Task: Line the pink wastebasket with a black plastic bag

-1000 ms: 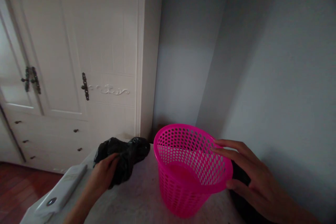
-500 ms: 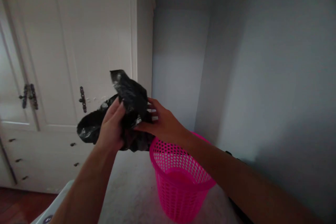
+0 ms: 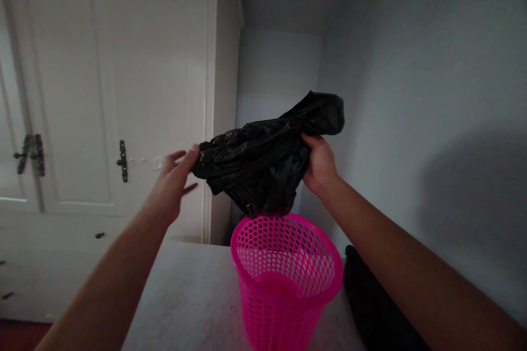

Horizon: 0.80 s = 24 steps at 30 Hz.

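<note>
A white wardrobe [image 3: 102, 93] with dark metal handles [image 3: 122, 160] fills the nine o'clock side, a pale table top [image 3: 189, 301] lies at six o'clock, a grey wall [image 3: 432, 93] rises at three o'clock, and something dark [image 3: 370, 307] sits at five o'clock.

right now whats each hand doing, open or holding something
left hand: open, fingertips touching the crumpled black plastic bag
right hand: closed on the bag's other end

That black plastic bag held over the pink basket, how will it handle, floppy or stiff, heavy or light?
Probably floppy: the black plastic bag sags in crumpled folds between the left hand and the right hand. Likely light, since fingertips alone carry it above the pink basket. Its glossy film may be slippery.
</note>
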Tool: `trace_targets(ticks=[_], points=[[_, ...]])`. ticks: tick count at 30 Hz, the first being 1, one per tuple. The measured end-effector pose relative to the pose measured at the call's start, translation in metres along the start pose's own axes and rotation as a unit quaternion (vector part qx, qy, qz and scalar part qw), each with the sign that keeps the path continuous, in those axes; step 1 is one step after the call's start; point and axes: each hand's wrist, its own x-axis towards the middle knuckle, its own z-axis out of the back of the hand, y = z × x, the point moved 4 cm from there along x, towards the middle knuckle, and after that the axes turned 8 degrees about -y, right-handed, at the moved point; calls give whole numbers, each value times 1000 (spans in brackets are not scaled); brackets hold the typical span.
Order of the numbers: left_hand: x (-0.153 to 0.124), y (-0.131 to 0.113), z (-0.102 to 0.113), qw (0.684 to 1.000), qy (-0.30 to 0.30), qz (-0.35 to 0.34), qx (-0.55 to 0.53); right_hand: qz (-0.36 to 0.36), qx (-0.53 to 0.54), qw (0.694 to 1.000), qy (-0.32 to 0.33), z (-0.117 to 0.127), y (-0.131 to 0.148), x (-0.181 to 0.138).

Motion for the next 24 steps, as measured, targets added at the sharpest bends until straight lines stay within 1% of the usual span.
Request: trace_targets(ticks=[1,2,3,4,5,7,9,11,12,13,14,16,18,19,20,22,24], points=[[-2,12,-16,992,75,101,-28,-5,-6,1000,7,-1,0,-1],[-6,19,-31,974,141,172,-49,-14,-16,1000,15,-3,0,-4],[-11,24,-45,957,187,212,-68,-25,-30,999,22,-5,1,-7],[-14,25,-55,947,205,229,-88,-38,-50,998,30,-5,2,-12],[-16,25,-63,945,203,230,-113,-52,-73,995,39,-4,4,-18],[-17,21,-72,946,180,212,-167,-80,-128,986,65,3,13,-30],[-17,16,-75,944,169,189,-211,-108,-181,970,120,17,29,-42],[-17,12,-75,940,177,171,-236,-142,-211,951,176,33,50,-50],[-19,11,-76,938,182,168,-241,-160,-215,946,183,42,60,-51],[-21,10,-77,937,186,168,-242,-174,-213,947,170,50,70,-49],[-24,10,-80,937,189,172,-237,-183,-208,951,136,59,78,-45],[-33,14,-87,939,200,183,-211,-188,-212,959,30,74,88,-35],[-45,22,-95,938,230,204,-159,-198,-240,948,-66,84,88,-30],[-51,28,-99,934,253,218,-125,-212,-257,938,-93,87,86,-29],[-57,35,-102,927,280,232,-90,-231,-270,929,-106,90,82,-31],[-66,49,-104,910,334,243,-29,-277,-278,914,-107,93,73,-35],[-71,60,-103,900,380,213,2,-307,-287,900,-116,101,65,-36]])
